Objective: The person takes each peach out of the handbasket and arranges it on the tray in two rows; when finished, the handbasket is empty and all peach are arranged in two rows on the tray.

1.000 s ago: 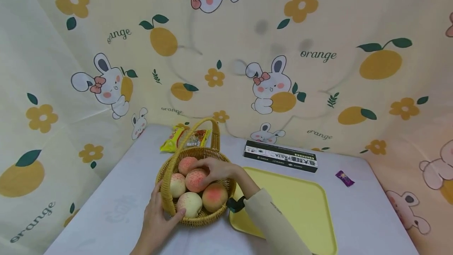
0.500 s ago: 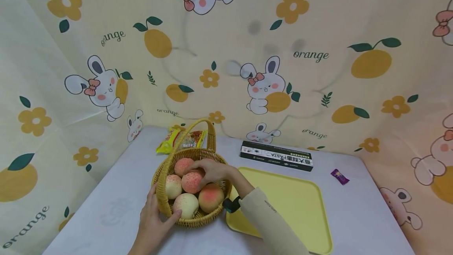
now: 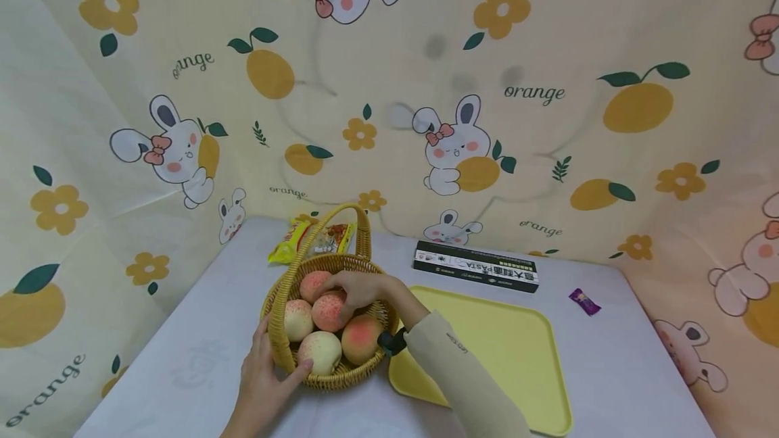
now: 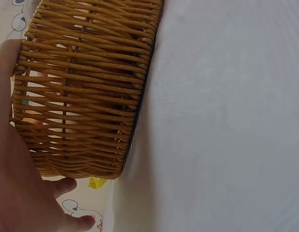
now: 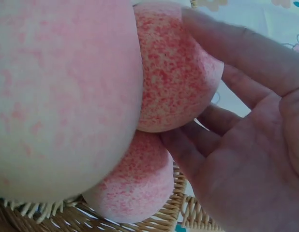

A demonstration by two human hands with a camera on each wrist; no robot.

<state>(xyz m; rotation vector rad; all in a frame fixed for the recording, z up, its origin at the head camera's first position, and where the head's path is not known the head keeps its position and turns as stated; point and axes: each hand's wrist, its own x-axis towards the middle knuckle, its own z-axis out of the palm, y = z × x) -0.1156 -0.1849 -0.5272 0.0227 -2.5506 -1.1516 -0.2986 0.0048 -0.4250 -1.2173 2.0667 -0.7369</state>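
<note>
Speckled peach (image 3: 329, 311) gripped by right-hand fingers (image 3: 356, 287), left hand (image 3: 263, 376) steadying basket (image 3: 281, 350)

Looks like a staged home-style tabletop corner, not a working kitchen. Hung all round with cartoon cloth (image 3: 548, 53) printed with rabbits and oranges, behind a white-covered table (image 3: 633, 357). Set out with a wicker basket (image 3: 286, 347), a yellow tray (image 3: 517, 350), a pasta box (image 3: 475, 267) near the far edge.

The head view looks down from above at the basket (image 3: 331, 330). Both wrist views sit very close: left beside its wall, right among the peaches (image 5: 173, 67).
</note>
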